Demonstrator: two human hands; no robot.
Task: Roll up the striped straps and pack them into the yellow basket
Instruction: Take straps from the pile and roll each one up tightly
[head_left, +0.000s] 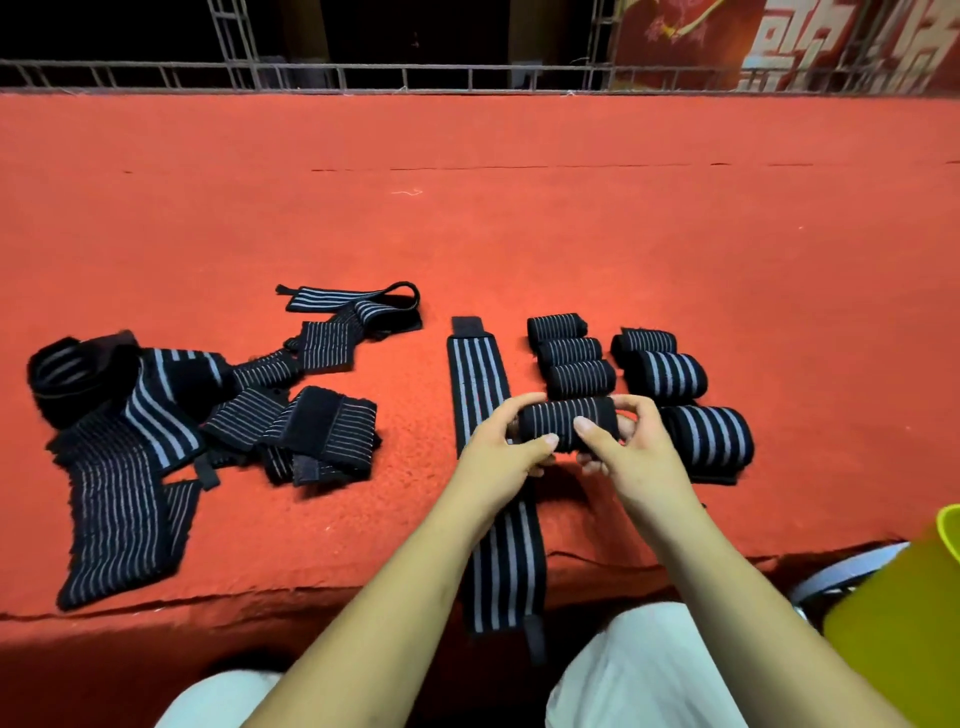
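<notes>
Carpet (519, 234), red, meets railing (415, 78) at twelve o'clock; left hand (498, 452) and right hand (634, 447) curl round a rolled strap (566, 423).

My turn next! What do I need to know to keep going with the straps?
Hands: left hand and right hand both grip one rolled strap by its ends, just above the red mat.
Done: six finished rolls sit in two columns beyond the hands.
Left: one flat strap lies stretched out under the left hand, and a loose pile waits unrolled on the left.
The yellow basket is at the lower right; its inside is out of view, and the rolls on the mat are not packed yet.
</notes>
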